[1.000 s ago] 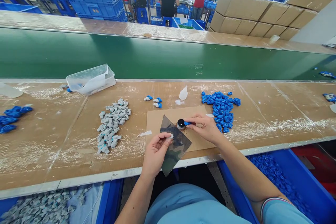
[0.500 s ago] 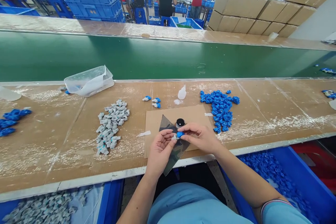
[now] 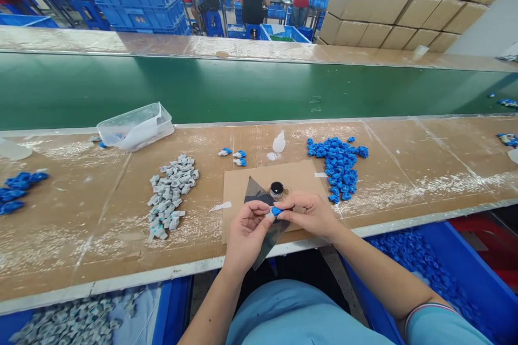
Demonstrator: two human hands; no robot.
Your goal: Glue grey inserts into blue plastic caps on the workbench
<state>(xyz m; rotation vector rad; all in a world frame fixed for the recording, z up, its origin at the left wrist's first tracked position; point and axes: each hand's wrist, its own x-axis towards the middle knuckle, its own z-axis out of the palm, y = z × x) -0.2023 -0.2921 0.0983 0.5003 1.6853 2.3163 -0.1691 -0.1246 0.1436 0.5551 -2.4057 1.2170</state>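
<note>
Over a dark pointed sheet (image 3: pixel 254 190) on a piece of cardboard, my two hands meet. Between the fingertips of my left hand (image 3: pixel 250 229) is a small grey plastic part (image 3: pixel 268 215), mostly covered by the fingers. My right hand (image 3: pixel 308 213) pinches a small blue plastic part (image 3: pixel 276 211) against it; the two touch, but how far they fit together is hidden. Just beyond the fingers stands a small round pot with a black top (image 3: pixel 277 189). A heap of grey parts (image 3: pixel 172 194) lies to the left, a heap of blue parts (image 3: pixel 340 164) to the right.
Several joined blue-and-grey pieces (image 3: pixel 239 157) and a small white bottle (image 3: pixel 279 142) sit behind the cardboard (image 3: pixel 234 183). A clear plastic tub (image 3: pixel 135 129) stands near the green conveyor belt (image 3: pixel 226 89). Below the table edge are bins of grey parts (image 3: pixel 76 318) and blue parts (image 3: pixel 421 264).
The blue part has turned slightly and sits closer against the grey part, which shows less between my fingers. Both hands stay in nearly the same place; the view has shifted slightly.
</note>
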